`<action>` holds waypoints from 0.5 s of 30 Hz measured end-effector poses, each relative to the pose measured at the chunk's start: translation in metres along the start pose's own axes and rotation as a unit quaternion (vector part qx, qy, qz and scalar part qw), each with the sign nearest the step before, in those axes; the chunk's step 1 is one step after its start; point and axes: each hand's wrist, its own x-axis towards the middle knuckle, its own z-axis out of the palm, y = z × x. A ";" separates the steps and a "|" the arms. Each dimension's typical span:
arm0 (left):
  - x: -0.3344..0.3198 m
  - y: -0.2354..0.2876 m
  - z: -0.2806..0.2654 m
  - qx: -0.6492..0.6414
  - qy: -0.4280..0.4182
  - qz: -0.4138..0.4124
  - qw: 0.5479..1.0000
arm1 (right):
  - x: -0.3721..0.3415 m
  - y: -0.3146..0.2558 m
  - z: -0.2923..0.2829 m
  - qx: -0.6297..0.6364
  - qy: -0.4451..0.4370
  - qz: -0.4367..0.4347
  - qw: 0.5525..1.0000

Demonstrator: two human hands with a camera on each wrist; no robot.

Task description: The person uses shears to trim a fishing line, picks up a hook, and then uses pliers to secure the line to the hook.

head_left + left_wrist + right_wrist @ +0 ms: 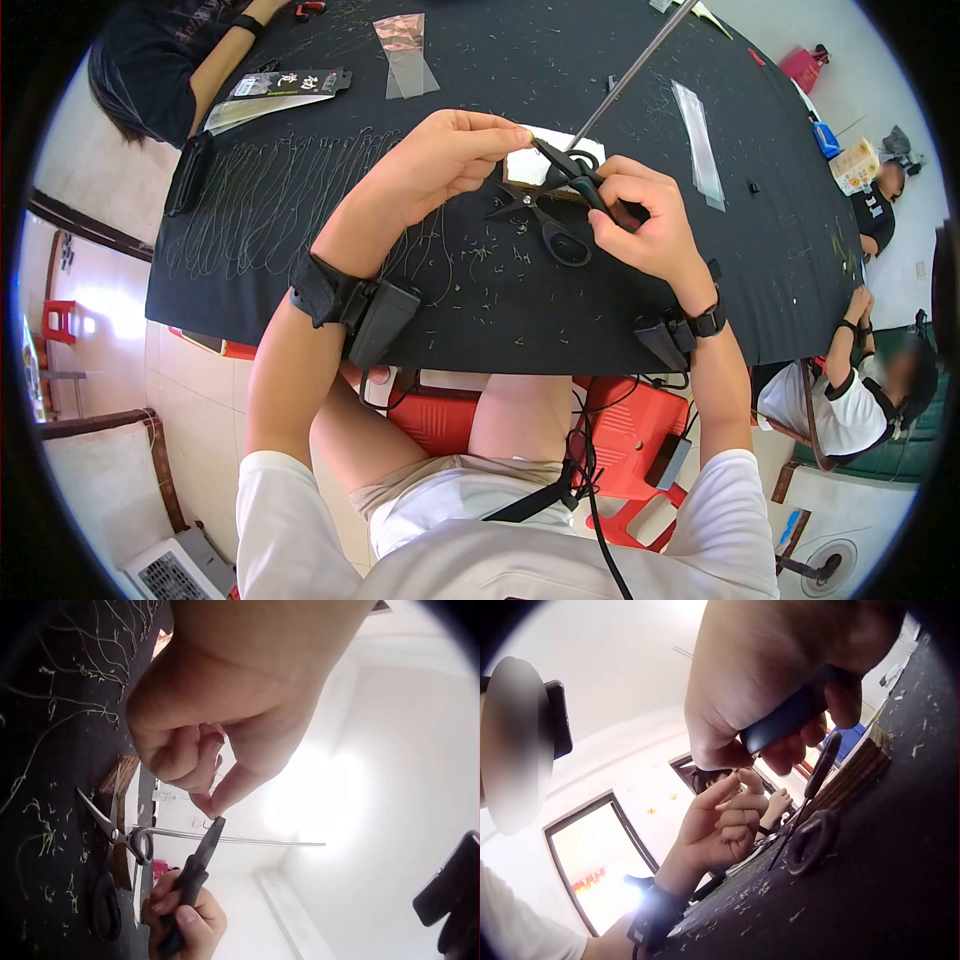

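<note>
Right hand point(648, 222) grips a black tool point(572, 172), left hand point(442, 160) pinches something tiny; clear packets point(699, 145) beyond, contents unclear

The person's left forearm point(300, 370) and right forearm point(722, 390) reach forward and lean inward. The left hand point(440, 160) is bent at the wrist, thumb and forefinger pinched together. The right hand point(645, 215) is near it, with its fingers curled.
</note>
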 end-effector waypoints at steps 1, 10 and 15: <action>0.000 0.000 0.000 0.004 -0.001 -0.001 1.000 | 0.000 0.000 0.000 0.000 0.000 0.000 1.000; -0.001 0.001 0.000 0.016 -0.001 -0.008 1.000 | 0.000 0.001 0.000 -0.010 -0.005 0.005 1.000; -0.001 0.002 0.001 0.020 0.003 -0.013 1.000 | 0.000 0.001 0.000 -0.012 -0.009 0.003 1.000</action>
